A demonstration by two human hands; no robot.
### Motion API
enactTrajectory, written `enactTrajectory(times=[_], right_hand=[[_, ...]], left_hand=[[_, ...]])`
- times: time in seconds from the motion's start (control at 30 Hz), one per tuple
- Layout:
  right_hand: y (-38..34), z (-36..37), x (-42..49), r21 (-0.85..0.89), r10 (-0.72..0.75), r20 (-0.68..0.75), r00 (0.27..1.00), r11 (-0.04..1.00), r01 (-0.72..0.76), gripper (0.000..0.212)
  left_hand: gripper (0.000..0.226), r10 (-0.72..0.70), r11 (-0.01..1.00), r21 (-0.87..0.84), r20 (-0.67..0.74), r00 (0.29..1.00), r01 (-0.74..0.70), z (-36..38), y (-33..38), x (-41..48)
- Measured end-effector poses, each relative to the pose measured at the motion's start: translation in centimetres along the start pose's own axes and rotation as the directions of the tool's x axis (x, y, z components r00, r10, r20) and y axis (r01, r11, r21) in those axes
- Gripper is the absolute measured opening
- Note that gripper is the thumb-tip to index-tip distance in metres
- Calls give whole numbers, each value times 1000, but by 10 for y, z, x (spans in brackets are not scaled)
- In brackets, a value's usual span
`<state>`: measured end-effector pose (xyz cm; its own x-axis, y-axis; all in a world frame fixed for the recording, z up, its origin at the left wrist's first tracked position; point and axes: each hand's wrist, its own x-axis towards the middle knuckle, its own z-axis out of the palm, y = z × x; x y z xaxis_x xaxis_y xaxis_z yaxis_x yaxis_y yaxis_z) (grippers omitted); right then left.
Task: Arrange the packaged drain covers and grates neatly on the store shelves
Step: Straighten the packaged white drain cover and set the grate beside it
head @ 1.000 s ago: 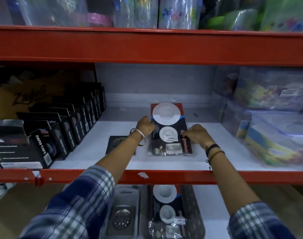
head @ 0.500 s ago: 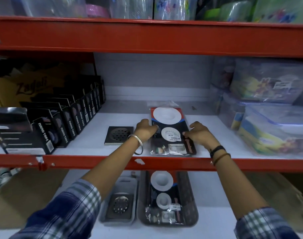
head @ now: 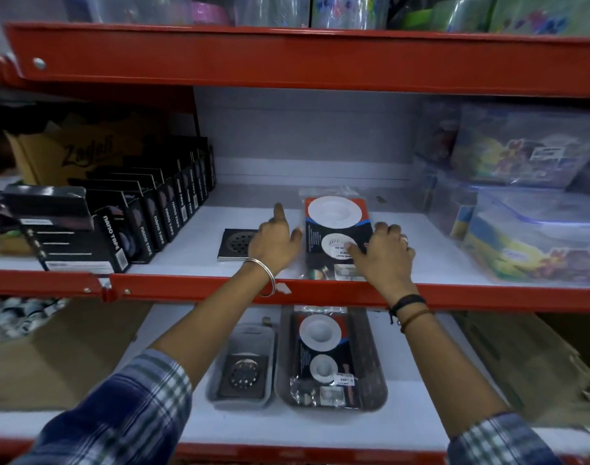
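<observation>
A packaged drain cover [head: 335, 218], black and red card with white discs in clear plastic, lies flat on the middle shelf [head: 193, 245]. My right hand [head: 384, 253] rests flat on its lower right part, fingers spread. My left hand [head: 275, 239] hovers just left of the pack, index finger raised, holding nothing. A square metal grate [head: 235, 245] lies left of that hand, partly hidden by it. On the lower shelf, a second packaged drain cover [head: 324, 357] lies in a dark tray [head: 371, 364], and another square grate [head: 243, 375] sits in a grey tray [head: 270, 347].
Black nano tape boxes [head: 146, 219] stand in a row at the left of the middle shelf, a cardboard box [head: 68, 152] behind them. Clear plastic containers [head: 535, 229] fill the right side. The red shelf rail [head: 320, 292] crosses in front of my wrists.
My left hand has let go of the pack's left edge and lifted away with its index finger up. My right hand has slid onto the pack's face. The pack lies slightly farther back.
</observation>
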<state>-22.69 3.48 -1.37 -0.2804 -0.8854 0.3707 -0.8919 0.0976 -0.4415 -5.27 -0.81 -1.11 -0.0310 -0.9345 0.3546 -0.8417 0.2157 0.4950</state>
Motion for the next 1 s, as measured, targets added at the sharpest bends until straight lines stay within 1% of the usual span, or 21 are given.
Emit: enactTrajectory(times=[0.07, 0.17, 0.2, 0.27, 0.33, 0.4, 0.5, 0.6, 0.67, 0.77, 0.93, 1.0], right_hand=[[-18, 2, -4, 71, -121, -30, 992, 990, 123, 61], [-49, 6, -2, 219, -264, 34, 964, 943, 251, 59], [-62, 10, 0, 248, -312, 61, 948, 925, 288, 59], [-82, 18, 8, 251, -409, 142, 901, 896, 367, 60], [-102, 31, 18, 236, -467, 286, 837, 881, 411, 65], [-117, 46, 27, 212, -457, 439, 773, 889, 406, 75], [-135, 71, 39, 147, -373, 609, 700, 920, 362, 93], [-142, 88, 54, 137, -298, 733, 612, 945, 297, 102], [-146, 95, 62, 124, -266, 769, 581, 954, 272, 103], [-148, 94, 67, 129, -289, 756, 587, 945, 299, 98], [-151, 72, 53, 178, -374, 642, 670, 922, 344, 73], [-150, 52, 43, 228, -402, 592, 698, 915, 334, 69]], left_hand=[[63, 102, 991, 103, -144, 984, -87, -11, -16, -3], [59, 193, 974, 167, -260, 946, -153, -30, -48, -10], [59, 222, 968, 182, -278, 935, -175, -38, -64, -14], [59, 264, 955, 210, -285, 921, -209, -48, -93, -20], [62, 274, 948, 231, -251, 928, -217, -54, -123, -26], [65, 260, 948, 237, -190, 947, -213, -56, -144, -32], [68, 265, 938, 261, -123, 956, -227, -55, -163, -33], [67, 292, 924, 291, -126, 948, -246, -54, -162, -31], [68, 292, 923, 301, -147, 945, -238, -54, -164, -28], [70, 302, 916, 326, -178, 937, -233, -52, -165, -28], [71, 303, 910, 345, -178, 936, -229, -53, -164, -29], [70, 307, 909, 344, -175, 936, -234, -55, -164, -30]])
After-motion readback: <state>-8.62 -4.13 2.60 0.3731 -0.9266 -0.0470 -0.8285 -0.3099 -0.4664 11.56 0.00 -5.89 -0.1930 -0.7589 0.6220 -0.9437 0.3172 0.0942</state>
